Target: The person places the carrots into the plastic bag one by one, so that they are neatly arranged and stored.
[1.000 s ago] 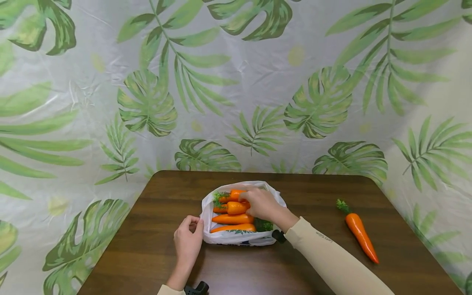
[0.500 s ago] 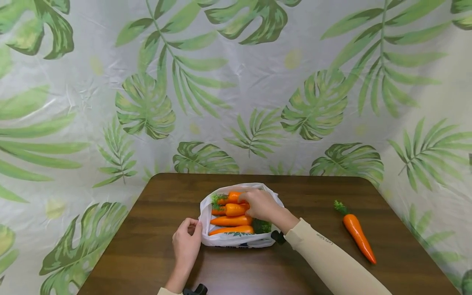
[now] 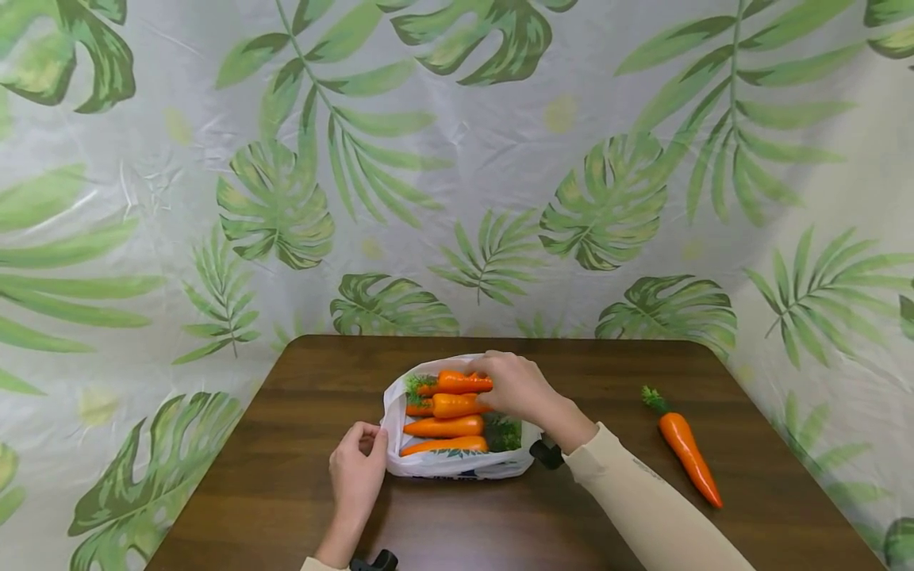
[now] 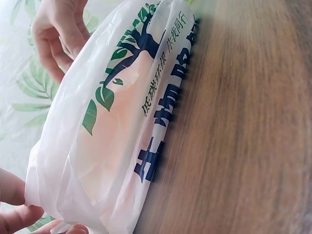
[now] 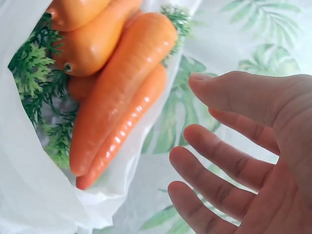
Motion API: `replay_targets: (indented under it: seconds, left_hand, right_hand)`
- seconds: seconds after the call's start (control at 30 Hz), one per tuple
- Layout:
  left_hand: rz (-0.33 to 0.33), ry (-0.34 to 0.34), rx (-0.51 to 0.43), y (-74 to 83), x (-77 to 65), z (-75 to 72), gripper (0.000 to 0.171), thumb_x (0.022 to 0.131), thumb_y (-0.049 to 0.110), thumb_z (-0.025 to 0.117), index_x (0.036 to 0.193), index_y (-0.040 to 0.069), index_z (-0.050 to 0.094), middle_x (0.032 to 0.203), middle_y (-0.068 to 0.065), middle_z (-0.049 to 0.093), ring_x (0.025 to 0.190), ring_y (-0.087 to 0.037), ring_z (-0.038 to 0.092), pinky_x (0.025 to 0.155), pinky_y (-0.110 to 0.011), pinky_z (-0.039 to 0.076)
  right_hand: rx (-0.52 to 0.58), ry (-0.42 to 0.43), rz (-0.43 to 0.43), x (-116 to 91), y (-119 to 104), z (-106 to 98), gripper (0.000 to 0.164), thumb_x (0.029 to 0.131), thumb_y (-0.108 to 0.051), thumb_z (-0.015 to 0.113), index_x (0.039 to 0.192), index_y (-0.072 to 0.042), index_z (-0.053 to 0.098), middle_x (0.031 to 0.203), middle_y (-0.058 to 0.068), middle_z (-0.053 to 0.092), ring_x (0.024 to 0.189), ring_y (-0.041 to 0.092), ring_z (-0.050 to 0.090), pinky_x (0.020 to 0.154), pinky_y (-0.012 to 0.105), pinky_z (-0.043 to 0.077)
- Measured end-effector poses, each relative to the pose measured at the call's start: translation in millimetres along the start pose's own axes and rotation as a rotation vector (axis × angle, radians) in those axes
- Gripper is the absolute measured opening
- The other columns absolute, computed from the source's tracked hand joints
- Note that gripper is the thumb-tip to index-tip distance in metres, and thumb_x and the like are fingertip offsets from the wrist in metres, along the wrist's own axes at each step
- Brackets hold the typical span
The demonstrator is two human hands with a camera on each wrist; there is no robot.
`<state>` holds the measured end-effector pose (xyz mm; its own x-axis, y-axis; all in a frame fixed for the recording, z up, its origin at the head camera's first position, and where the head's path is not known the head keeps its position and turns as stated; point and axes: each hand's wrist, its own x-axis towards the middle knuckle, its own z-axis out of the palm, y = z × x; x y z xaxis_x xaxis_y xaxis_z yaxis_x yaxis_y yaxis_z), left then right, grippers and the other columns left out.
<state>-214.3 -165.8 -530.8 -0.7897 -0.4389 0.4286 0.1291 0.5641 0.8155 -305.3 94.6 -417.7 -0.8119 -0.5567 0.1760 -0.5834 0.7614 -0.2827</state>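
Observation:
A white plastic bag (image 3: 471, 466) lies with its mouth spread on the table, printed with green leaves and dark lettering. Inside are several orange carrots (image 3: 444, 427) with leafy green tops (image 3: 504, 434). My left hand (image 3: 359, 469) pinches the bag's left rim between thumb and fingers; in the left wrist view, its fingers (image 4: 17, 218) are at the lower left corner. Over the bag's right side hovers my right hand (image 3: 520, 387), and the right wrist view shows its fingers (image 5: 214, 161) apart and loosely bent, holding nothing, beside the carrots.
A single carrot (image 3: 687, 452) with a green top lies on the right of the dark wooden table (image 3: 286, 476). Behind the table hangs a leaf-patterned sheet (image 3: 500, 198).
My right hand has let go of the upper carrots and drawn back slightly up and to the right. My left hand keeps its hold on the bag.

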Motion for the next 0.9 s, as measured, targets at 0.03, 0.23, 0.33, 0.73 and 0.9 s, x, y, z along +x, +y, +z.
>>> replay_targets:
  seconds: [0.03, 0.23, 0.33, 0.73, 0.9]
  left_hand:
    - [0.001, -0.002, -0.001, 0.2, -0.5, -0.1, 0.007, 0.089, 0.015, 0.075, 0.083, 0.014, 0.071, 0.078, 0.001, 0.07, 0.074, -0.018, 0.068, 0.07, -0.04, 0.05]
    - [0.011, 0.0, 0.0, 0.6, -1.4, -0.3, 0.008, 0.088, 0.014, 0.076, 0.082, 0.014, 0.07, 0.078, 0.002, 0.07, 0.074, -0.018, 0.068, 0.07, -0.04, 0.051]
    - [0.017, 0.004, 0.001, 0.8, -0.8, -0.2, 0.009, 0.088, 0.014, 0.076, 0.081, 0.014, 0.07, 0.078, 0.002, 0.069, 0.074, -0.018, 0.068, 0.07, -0.04, 0.051]
    - [0.026, -0.01, 0.001, 3.7, -0.6, 0.3, 0.01, 0.088, 0.014, 0.076, 0.08, 0.014, 0.07, 0.079, 0.002, 0.069, 0.074, -0.018, 0.068, 0.07, -0.039, 0.05]
    - [0.027, 0.004, -0.001, 4.4, -2.4, -0.3, 0.01, 0.088, 0.014, 0.076, 0.08, 0.014, 0.071, 0.078, 0.002, 0.068, 0.073, -0.018, 0.067, 0.068, -0.038, 0.049]
  right_hand:
    - [0.011, 0.012, 0.004, -2, 1, -2, 0.04, 0.085, -0.019, 0.08, 0.124, -0.02, 0.071, 0.115, 0.002, 0.067, 0.09, 0.021, 0.064, 0.063, 0.034, 0.05]
    - [0.048, 0.082, 0.053, -17, 8, -8, 0.038, 0.084, -0.02, 0.082, 0.12, -0.028, 0.071, 0.101, -0.009, 0.064, 0.086, 0.014, 0.062, 0.064, 0.03, 0.049]
    - [0.07, 0.11, 0.076, -24, 13, -11, 0.038, 0.083, -0.021, 0.082, 0.119, -0.028, 0.071, 0.101, -0.009, 0.063, 0.086, 0.015, 0.062, 0.065, 0.031, 0.049]
    - [0.099, 0.215, 0.166, -61, 39, -19, 0.045, 0.081, -0.026, 0.085, 0.123, -0.026, 0.07, 0.1, -0.007, 0.062, 0.09, 0.016, 0.061, 0.067, 0.035, 0.049]
    - [0.11, 0.246, 0.202, -74, 49, -20, 0.045, 0.081, -0.025, 0.085, 0.123, -0.027, 0.069, 0.101, -0.008, 0.063, 0.095, 0.019, 0.063, 0.07, 0.039, 0.05]
